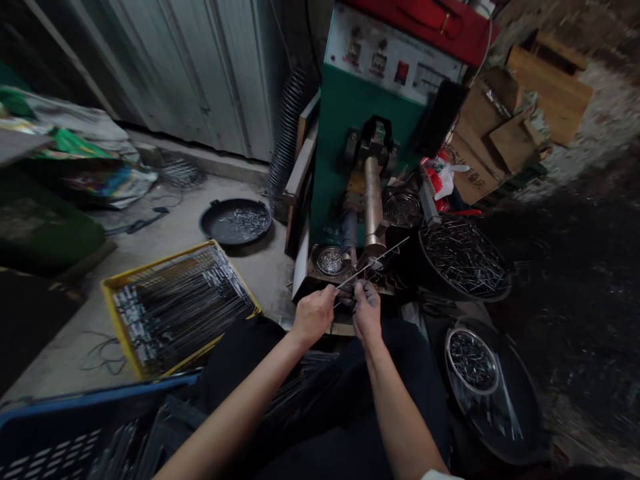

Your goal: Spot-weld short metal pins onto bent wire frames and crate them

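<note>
My left hand (pixel 315 315) is closed round the near end of a thin metal rod (pixel 380 256), which slants up and right toward the machine. Beside it, my right hand (pixel 367 312) has its darkened fingertips pinched together just below the rod; whatever they hold is too small to make out. Past both hands stands a green machine (pixel 383 107) with a thick metal cylinder (pixel 373 200) reaching toward me. The rod passes close to the cylinder's lower end; I cannot tell whether they touch. Left of that end sits a small dish (pixel 330 261) of tiny metal pieces.
A yellow crate (pixel 117 327) of metal rods and a black pan (pixel 213 223) lie on the left floor. At the right are a dark basin (pixel 503 293) of bent wire pieces and a metal bowl (pixel 495 383) on a tray. A blue crate (pixel 75 407) stands at the lower left.
</note>
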`<state>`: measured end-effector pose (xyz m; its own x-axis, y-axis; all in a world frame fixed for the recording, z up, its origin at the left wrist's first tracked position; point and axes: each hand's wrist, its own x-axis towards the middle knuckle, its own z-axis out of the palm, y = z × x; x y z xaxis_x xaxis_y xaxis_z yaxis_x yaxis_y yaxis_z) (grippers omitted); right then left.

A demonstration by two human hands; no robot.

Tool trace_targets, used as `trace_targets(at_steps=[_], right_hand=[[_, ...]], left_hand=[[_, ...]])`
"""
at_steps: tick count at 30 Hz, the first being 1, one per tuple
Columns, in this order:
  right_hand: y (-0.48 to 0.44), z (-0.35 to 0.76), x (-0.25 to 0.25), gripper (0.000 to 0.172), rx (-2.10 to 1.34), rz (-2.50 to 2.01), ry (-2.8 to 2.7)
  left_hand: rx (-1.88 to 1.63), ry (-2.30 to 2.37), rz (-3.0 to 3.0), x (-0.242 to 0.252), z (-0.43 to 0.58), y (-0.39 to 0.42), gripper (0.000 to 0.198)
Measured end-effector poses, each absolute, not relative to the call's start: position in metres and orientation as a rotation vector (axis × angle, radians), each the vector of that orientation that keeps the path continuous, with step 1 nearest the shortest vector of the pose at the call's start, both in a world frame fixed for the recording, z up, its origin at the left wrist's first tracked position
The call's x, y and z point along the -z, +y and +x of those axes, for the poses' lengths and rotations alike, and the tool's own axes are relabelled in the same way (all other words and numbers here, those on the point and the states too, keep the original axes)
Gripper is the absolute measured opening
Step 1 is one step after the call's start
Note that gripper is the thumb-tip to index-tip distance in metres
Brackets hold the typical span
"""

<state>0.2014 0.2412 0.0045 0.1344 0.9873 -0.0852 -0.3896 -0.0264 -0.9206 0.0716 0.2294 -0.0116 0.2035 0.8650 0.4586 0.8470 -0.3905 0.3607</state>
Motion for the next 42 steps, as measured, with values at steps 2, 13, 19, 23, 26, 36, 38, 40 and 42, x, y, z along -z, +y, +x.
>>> trace_targets(at_steps=[2,13,19,23,26,36,38,40,42], right_hand=[[0.244,0.202,-0.006,0.039,-1.295,-1.021,-0.778],[0.251,0.203,-0.010,0.042,-1.302,-1.021,-0.761],[0.252,0.202,-0.010,0.042,-1.302,-1.034,-0.778],[0.254,0.203,-0.010,0.041,-1.294,-1.049,-0.784],[0.255,0.203,-0.010,0.040,-1.292,-1.044,-0.786],[0.253,0.204,-0.009,0.036,-1.288,-1.095,-0.750],[0.253,0.204,-0.009,0.038,-1.264,-1.092,-0.740],[0.253,0.206,-0.009,0.038,-1.224,-1.094,-0.753],[0.255,0.208,-0.010,0.038,-1.177,-1.115,-0.776]], left_hand=[[-0.951,1.720,2.414,0.011,0.073,0.232,0.019],[-1.001,1.715,2.404,0.012,0.075,0.236,0.020],[-0.993,1.713,2.386,0.012,0.074,0.237,0.021],[-0.977,1.709,2.372,0.011,0.075,0.239,0.020],[-0.971,1.705,2.362,0.009,0.076,0.241,0.021],[-0.932,1.656,2.375,0.006,0.072,0.242,0.027],[-0.915,1.639,2.394,0.004,0.071,0.245,0.027],[-0.902,1.628,2.410,0.002,0.071,0.249,0.028],[-0.894,1.621,2.420,0.000,0.072,0.256,0.028]])
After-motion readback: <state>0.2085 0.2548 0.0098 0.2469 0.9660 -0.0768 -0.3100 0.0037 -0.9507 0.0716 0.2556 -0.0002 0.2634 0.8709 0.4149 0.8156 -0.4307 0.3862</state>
